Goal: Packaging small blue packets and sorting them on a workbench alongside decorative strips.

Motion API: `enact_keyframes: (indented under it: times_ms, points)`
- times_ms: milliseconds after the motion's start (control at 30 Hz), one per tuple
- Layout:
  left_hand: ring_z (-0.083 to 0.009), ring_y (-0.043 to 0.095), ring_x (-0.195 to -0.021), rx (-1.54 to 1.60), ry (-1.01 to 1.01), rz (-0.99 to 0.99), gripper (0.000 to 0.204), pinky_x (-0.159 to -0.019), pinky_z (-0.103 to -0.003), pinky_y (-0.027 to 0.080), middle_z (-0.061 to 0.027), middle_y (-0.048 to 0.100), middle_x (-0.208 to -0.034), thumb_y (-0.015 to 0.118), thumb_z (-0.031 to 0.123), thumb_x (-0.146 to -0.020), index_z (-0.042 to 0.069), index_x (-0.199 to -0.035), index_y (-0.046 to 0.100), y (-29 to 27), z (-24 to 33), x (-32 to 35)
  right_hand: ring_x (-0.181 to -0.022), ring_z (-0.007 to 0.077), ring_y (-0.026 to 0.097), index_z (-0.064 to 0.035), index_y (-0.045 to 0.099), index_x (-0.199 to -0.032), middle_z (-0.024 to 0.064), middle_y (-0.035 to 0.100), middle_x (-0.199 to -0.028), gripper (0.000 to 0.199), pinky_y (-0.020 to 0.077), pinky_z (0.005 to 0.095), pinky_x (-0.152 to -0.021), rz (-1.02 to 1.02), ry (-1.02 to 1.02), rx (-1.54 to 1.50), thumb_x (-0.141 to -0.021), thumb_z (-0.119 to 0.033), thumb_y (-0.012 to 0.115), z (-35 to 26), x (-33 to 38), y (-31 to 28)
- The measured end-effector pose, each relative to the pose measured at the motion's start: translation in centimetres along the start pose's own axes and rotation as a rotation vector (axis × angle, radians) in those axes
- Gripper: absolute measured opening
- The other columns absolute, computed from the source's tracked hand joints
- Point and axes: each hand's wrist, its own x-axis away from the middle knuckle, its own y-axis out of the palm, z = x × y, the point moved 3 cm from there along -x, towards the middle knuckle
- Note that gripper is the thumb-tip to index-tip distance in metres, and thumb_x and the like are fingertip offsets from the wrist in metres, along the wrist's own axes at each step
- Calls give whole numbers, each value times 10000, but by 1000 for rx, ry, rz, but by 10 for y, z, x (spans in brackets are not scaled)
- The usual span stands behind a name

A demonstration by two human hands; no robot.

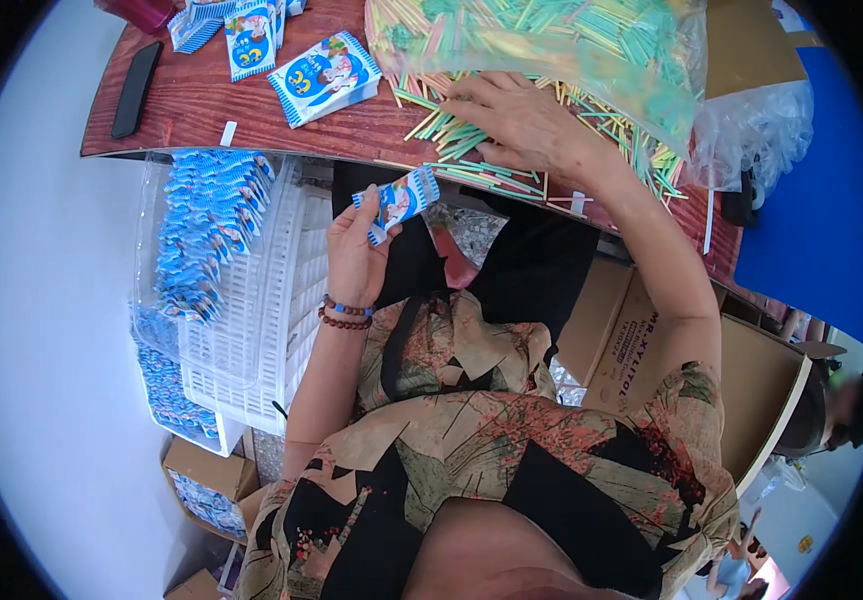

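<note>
Head view: left hand (pixel 351 245), thumb and fingers pinched on one small blue-and-white printed film sachet (pixel 404 203), held over the lap just before the near edge of the dark-red wooden table (pixel 191 100). Right hand (pixel 526 125), palm down, fingers half spread over loose thin pastel sticks (pixel 459 138) near that edge; grip unclear. Step, apparently: gathering sticks; next move likely calls for a light pinch. Room: bare wood toward the left edge; large translucent plastic bag (pixel 551 58) crowds the far edge.
</note>
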Motion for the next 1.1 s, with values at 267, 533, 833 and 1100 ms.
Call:
enact_keyframes:
  times_ms: [267,533,833,1100]
  points:
    - [-92,634,-766,19,16,23,131,-635,-242,491,-21,688,-882,630,198,-914,74,-896,668,-7,0,-1,-1057,281,516,-19,517,-997,120,528,-1145,306,435,377,-901,57,-81,184,-710,-63,615,0,-17,13]
    - [-91,637,-786,34,7,-5,132,-653,-248,493,-21,689,-900,635,196,-911,70,-929,669,-7,-1,-1,-1053,301,524,-23,493,-1069,140,553,-1117,316,419,386,-893,47,64,144,-762,-34,568,-1,-13,22]
    - [-99,636,-781,33,-22,4,129,-628,-248,491,-25,685,-896,633,193,-912,68,-926,664,-8,-4,0,-962,268,579,-2,481,-1157,165,619,-1002,236,433,369,-854,276,525,-687,-962,-133,500,10,13,23]
    - [-109,642,-794,27,-18,-9,138,-638,-258,496,-37,686,-908,637,202,-910,67,-917,659,-5,-7,3,-994,161,570,-45,520,-1095,58,634,-1016,160,419,310,-902,524,566,-1198,-969,-145,508,7,29,22]
